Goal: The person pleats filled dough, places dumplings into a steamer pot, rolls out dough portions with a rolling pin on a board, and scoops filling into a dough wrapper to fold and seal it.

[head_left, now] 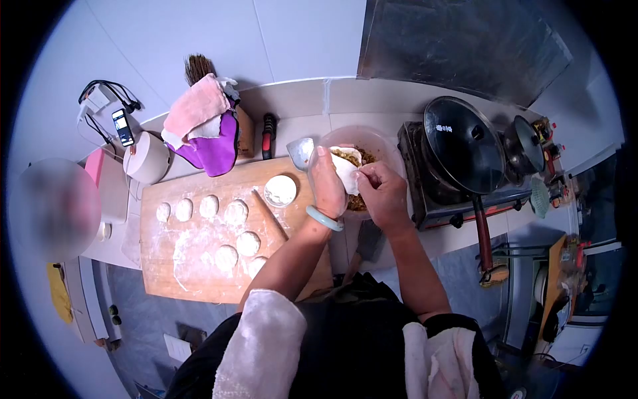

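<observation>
Over a clear bowl (391, 154) of brown-green chopped filling, my left hand (327, 185) cradles a white dough wrapper (345, 173) with some filling showing at its top. The fingers of my right hand (385, 196) pinch the wrapper's right edge. A pale green bangle (324, 219) circles my left wrist. Several floured dough rounds (236, 211) lie on the wooden board (159, 266) to the left. Near my left forearm, a rolling pin (269, 216) rests beside a small bowl of flour (280, 190).
Right of the filling bowl stands a gas stove (438, 211) with a lidded black pan (458, 149), its handle (482, 233) jutting toward me. A metal spatula (301, 151) lies behind the board. Purple and pink cloths (199, 113) and a phone (123, 126) are at the back left.
</observation>
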Available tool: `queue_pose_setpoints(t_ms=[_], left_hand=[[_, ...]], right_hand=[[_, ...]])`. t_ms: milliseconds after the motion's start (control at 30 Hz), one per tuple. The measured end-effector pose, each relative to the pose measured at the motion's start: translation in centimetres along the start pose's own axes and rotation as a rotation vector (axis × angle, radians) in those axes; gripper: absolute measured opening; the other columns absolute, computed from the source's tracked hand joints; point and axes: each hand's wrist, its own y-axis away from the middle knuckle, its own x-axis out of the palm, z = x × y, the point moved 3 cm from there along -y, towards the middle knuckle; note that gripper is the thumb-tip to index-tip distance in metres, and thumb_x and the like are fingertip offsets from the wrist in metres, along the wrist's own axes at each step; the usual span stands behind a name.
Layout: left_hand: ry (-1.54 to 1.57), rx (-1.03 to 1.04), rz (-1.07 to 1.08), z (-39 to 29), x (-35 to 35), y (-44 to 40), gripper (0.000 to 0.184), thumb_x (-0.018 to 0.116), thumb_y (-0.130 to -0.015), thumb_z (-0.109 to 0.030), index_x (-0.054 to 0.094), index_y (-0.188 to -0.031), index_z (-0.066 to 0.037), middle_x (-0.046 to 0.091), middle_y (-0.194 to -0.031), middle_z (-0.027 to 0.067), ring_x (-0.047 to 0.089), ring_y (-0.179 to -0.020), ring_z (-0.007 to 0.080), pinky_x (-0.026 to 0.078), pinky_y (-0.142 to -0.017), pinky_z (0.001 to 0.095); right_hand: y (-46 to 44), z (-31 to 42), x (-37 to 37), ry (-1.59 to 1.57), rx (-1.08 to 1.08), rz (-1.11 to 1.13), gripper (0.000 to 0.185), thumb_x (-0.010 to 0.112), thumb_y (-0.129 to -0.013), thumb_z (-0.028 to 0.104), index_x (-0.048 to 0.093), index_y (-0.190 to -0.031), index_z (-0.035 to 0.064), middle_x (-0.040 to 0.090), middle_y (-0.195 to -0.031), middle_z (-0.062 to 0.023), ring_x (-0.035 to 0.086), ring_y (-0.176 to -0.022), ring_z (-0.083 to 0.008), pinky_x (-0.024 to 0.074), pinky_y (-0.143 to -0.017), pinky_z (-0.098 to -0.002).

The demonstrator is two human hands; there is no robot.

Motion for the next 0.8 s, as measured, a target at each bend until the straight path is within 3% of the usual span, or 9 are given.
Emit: queue_pose_setpoints(t_ms=[200, 300, 400, 600, 800], left_hand=[[0.105, -0.067, 0.008, -0.5, 0.2, 0.4, 0.062, 0.024, -0.102, -0.052, 0.059, -0.107, -0.001, 0.065, -0.091, 0.0103, 0.064, -0.081, 0.0212, 0.053, -0.072, 0.0332], [0.204, -0.134, 0.023, -0.3, 0.0, 0.4, 0.062, 0.026, -0.102, -0.055, 0.058, -0.106, -0.002, 0.065, -0.091, 0.0099, 0.064, -0.082, 0.0215, 0.053, -0.072, 0.0333], [0.252, -0.148, 0.007, -0.5, 0.1, 0.5, 0.061, 0.027, -0.101, -0.056, 0.058, -0.106, -0.003, 0.064, -0.091, 0.0100, 0.064, -0.081, 0.0221, 0.053, -0.072, 0.0336], [0.283, -0.169, -0.003, 0.5, -0.7, 0.2, 0.061, 0.027, -0.101, -0.055, 0.057, -0.106, -0.003, 0.064, -0.093, 0.0106, 0.064, -0.083, 0.0221, 0.053, -0.075, 0.0339], [0.226, -0.155, -0.019, 0.2, -0.5, 0.5, 0.060, 0.028, -0.101, -0.055, 0.058, -0.106, -0.003, 0.065, -0.093, 0.0107, 0.064, -0.085, 0.0217, 0.053, -0.077, 0.0337]], right_hand=[[0.2, 0.4, -0.2, 0.096, -0.144, 0.000, 0.007, 0.068, -0.083, 0.005, 0.064, -0.087, 0.0003, 0.065, -0.080, -0.0092, 0.063, -0.069, -0.0140, 0.0508, -0.062, -0.0296], [0.2, -0.5, 0.0, -0.069, 0.010, 0.010, 0.002, 0.065, -0.086, 0.000, 0.066, -0.088, -0.0010, 0.065, -0.080, -0.0021, 0.060, -0.073, -0.0052, 0.0493, -0.065, -0.0230], [-0.2, -0.6, 0.3, -0.261, 0.082, -0.038, 0.007, 0.068, -0.083, 0.004, 0.066, -0.088, -0.0003, 0.067, -0.084, -0.0082, 0.062, -0.068, -0.0116, 0.0505, -0.061, -0.0285], [-0.2, -0.2, 0.3, -0.110, -0.007, 0.008, 0.004, 0.066, -0.085, -0.002, 0.067, -0.089, -0.0008, 0.066, -0.082, -0.0026, 0.060, -0.073, -0.0069, 0.0494, -0.066, -0.0239], [-0.1, 1.0, 0.2, 0.090, -0.164, -0.004, 0.006, 0.066, -0.084, 0.000, 0.067, -0.089, -0.0007, 0.065, -0.080, -0.0085, 0.062, -0.071, -0.0124, 0.0498, -0.066, -0.0273]])
